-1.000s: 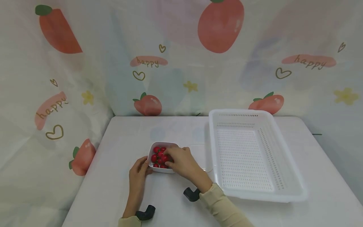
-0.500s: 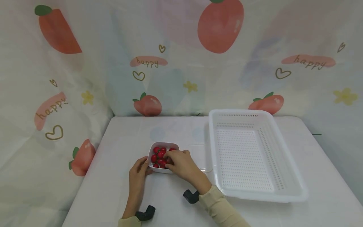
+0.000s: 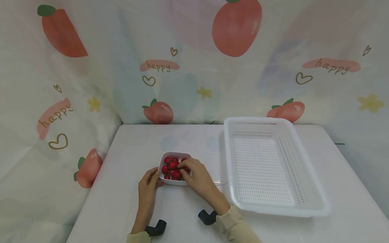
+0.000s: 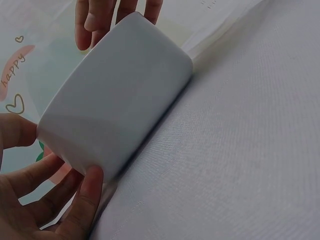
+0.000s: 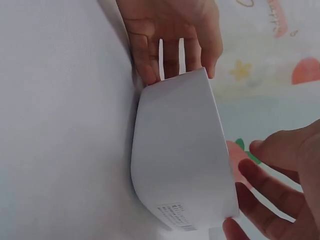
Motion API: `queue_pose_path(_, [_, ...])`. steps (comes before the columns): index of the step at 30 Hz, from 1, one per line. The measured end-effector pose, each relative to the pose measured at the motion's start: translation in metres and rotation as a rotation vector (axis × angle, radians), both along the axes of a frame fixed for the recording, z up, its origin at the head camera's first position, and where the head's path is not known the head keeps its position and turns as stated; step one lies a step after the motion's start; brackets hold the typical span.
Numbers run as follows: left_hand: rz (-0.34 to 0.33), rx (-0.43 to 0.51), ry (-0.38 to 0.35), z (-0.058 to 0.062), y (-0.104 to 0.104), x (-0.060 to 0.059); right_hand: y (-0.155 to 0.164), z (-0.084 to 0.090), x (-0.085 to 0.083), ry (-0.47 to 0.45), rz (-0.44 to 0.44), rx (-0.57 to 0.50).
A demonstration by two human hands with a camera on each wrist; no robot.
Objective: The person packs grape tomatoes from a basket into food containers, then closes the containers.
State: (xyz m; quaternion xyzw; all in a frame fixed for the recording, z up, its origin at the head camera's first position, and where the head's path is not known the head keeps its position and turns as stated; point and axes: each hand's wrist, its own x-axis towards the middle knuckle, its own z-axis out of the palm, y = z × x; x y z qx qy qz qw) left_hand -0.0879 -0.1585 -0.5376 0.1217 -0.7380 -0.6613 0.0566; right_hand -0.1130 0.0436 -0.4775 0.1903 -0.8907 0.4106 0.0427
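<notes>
1. My left hand (image 3: pixel 148 185) rests on the white desk (image 3: pixel 127 189), fingers curled against the near left side of a small white bowl (image 3: pixel 173 182), steadying it.
2. The bowl holds small red tomatoes (image 3: pixel 171 166).
3. My right hand (image 3: pixel 194 174) reaches into the bowl, fingertips among the tomatoes; I cannot tell if it pinches one.
4. A white basket (image 3: pixel 307 189) sits to the right.

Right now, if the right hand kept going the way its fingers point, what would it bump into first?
Most likely the red cherry tomatoes in the small white bowl. The right hand reaches over the bowl's rim with its fingertips at the pile, though actual contact is hard to tell.
</notes>
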Motion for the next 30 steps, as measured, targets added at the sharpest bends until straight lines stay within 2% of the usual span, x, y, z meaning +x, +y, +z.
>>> queue_pose_path(7, [0.006,-0.022,0.008,0.002,0.0,0.001,0.005,-0.006,0.004,0.029,-0.051,-0.12])
queue_pose_path(11, [0.039,-0.124,0.005,0.003,0.002,0.003,0.011,-0.011,0.009,0.059,-0.09,-0.168])
queue_pose_path(16, [0.095,-0.286,0.036,0.007,0.006,0.007,0.02,-0.019,0.014,0.143,-0.154,-0.21])
queue_pose_path(19, [0.122,-0.367,0.082,0.011,0.009,0.009,0.025,-0.023,0.015,0.156,-0.209,-0.235])
queue_pose_path(23, [0.151,-0.467,0.171,0.021,0.014,0.011,0.032,-0.028,0.017,0.126,-0.281,-0.28])
queue_pose_path(27, [0.176,-0.523,0.294,0.032,0.02,0.017,0.037,-0.029,0.019,0.119,-0.336,-0.319])
queue_pose_path(30, [0.18,-0.527,0.396,0.039,0.028,0.024,0.039,-0.03,0.021,0.12,-0.35,-0.327])
